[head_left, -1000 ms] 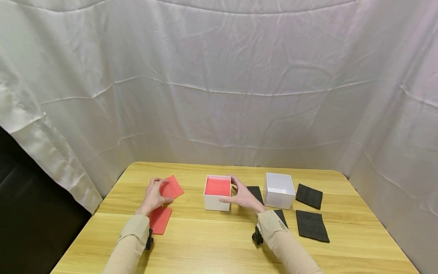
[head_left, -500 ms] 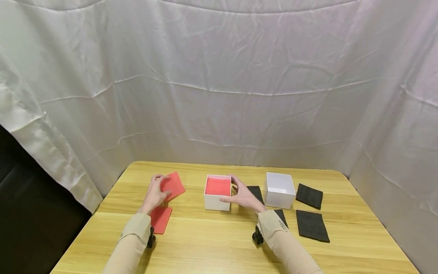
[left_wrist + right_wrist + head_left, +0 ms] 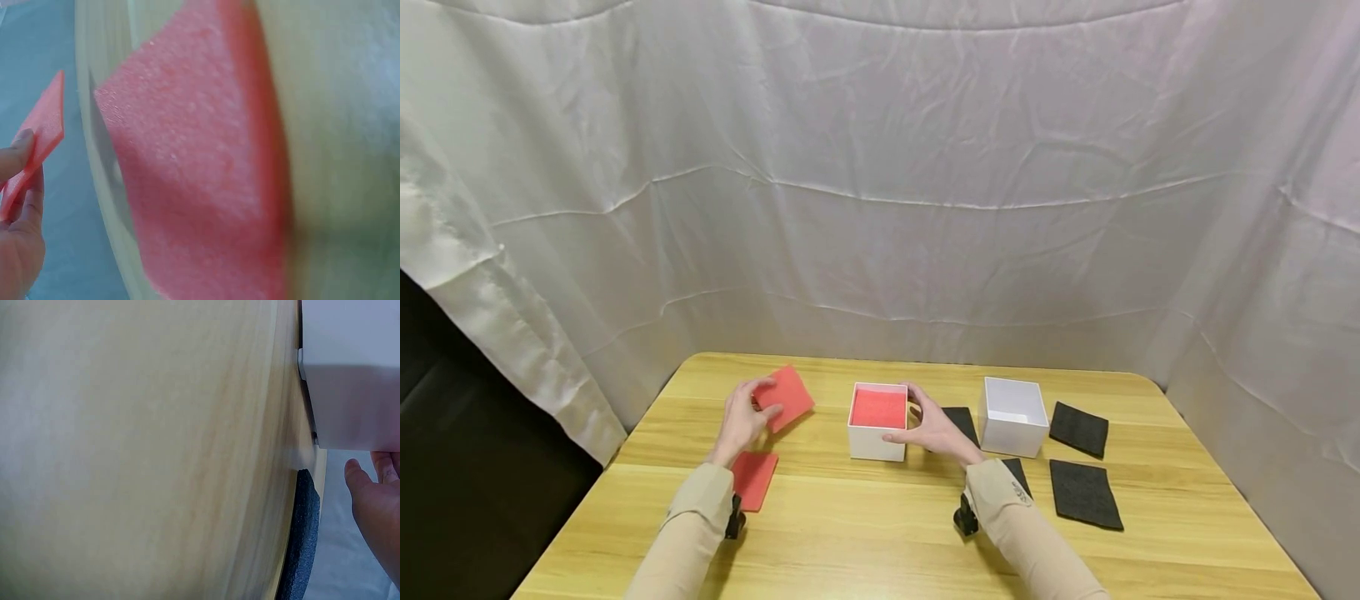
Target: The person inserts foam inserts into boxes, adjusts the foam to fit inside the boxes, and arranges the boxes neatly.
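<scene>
In the head view my left hand (image 3: 745,417) pinches a square red foam sheet (image 3: 790,398) between thumb and fingers. The left wrist view has this foam sheet (image 3: 47,125) tilted and raised off the table. A second red foam sheet (image 3: 755,481) lies flat below my left wrist, looming large in the left wrist view. My right hand (image 3: 936,429) holds the right side of a white box (image 3: 877,446), thumb at the front and fingers toward the back corner. Red foam (image 3: 878,408) fills that box to near its rim. The far fingertips of my right hand are partly hidden.
Right of my right hand stands another open white box (image 3: 1011,437), nothing seen inside. Around it lie several black foam sheets, among them one at the back right (image 3: 1078,429) and one in front (image 3: 1085,494). A pale curtain (image 3: 880,250) hangs behind the wooden table (image 3: 850,533).
My left hand has lifted the red foam sheet and shifted it slightly right and away from me; the sheet has turned. The right hand and both boxes have stayed put.
</scene>
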The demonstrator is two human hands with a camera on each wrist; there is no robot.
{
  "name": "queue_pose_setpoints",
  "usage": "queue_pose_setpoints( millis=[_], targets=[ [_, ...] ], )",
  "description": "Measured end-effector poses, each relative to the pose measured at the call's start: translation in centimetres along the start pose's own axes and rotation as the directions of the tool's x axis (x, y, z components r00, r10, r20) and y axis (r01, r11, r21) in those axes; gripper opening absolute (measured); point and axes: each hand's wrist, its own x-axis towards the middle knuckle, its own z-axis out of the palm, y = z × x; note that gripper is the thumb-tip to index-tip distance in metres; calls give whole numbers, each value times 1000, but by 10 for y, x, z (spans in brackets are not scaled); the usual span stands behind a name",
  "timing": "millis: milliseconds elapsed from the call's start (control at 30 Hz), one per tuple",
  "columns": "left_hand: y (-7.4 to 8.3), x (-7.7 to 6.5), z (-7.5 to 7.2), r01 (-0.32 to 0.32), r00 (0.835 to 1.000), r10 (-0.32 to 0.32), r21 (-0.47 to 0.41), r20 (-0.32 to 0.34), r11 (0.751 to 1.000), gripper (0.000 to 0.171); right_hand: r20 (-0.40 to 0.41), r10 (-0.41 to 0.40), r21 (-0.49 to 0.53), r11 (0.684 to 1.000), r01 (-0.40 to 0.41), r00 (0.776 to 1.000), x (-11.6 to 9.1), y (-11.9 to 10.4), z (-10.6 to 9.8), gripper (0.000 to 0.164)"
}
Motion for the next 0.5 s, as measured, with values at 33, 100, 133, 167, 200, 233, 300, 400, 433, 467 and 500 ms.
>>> queue_pose_setpoints(
  millis=[33, 100, 133, 167, 200, 233, 300, 400, 433, 467, 500],
  targets=[
    [1, 0, 0, -8, 1000, 8, -11, -12, 1000, 47, 1, 0, -2, 1000, 0, 1000, 0, 1, 0, 81],
    [3, 1, 1, -25, 999, 23, -46, -36, 999, 45, 1, 0, -7, 1000, 0, 1000, 0, 1, 0, 81],
    [4, 2, 1, -30, 999, 27, -66, -47, 997, 44, 0, 0, -8, 1000, 0, 1000, 0, 1, 0, 81],
    [5, 3, 2, -34, 998, 29, -86, -58, 996, 43, 0, 2, -5, 1000, -2, 1000, 0, 1, 0, 81],
    [7, 3, 2, -41, 997, 34, -106, -66, 993, 42, 0, 5, -3, 1000, -5, 1000, 0, 1, 0, 81],
    [9, 4, 2, -40, 997, 30, -131, -74, 991, 41, -1, 8, -2, 1000, -8, 1000, 0, 0, 0, 81],
    [12, 5, 4, -40, 996, 26, -175, -83, 984, 40, -3, 11, 2, 1000, -11, 1000, 0, 0, 0, 82],
    [18, 7, 5, -30, 997, 11, -236, -81, 971, 41, -3, 12, 5, 1000, -12, 1000, 0, -1, 0, 82],
    [20, 8, 5, -19, 997, 0, -257, -75, 966, 41, -3, 9, 5, 1000, -9, 1000, 0, -1, 0, 82],
    [22, 8, 6, -9, 998, -10, -275, -68, 961, 42, -3, 8, 6, 1000, -7, 1000, 0, 0, 0, 82],
    [24, 9, 6, 4, 998, -22, -300, -58, 954, 43, -3, 7, 6, 1000, -7, 1000, 0, 0, 0, 82]
  ],
)
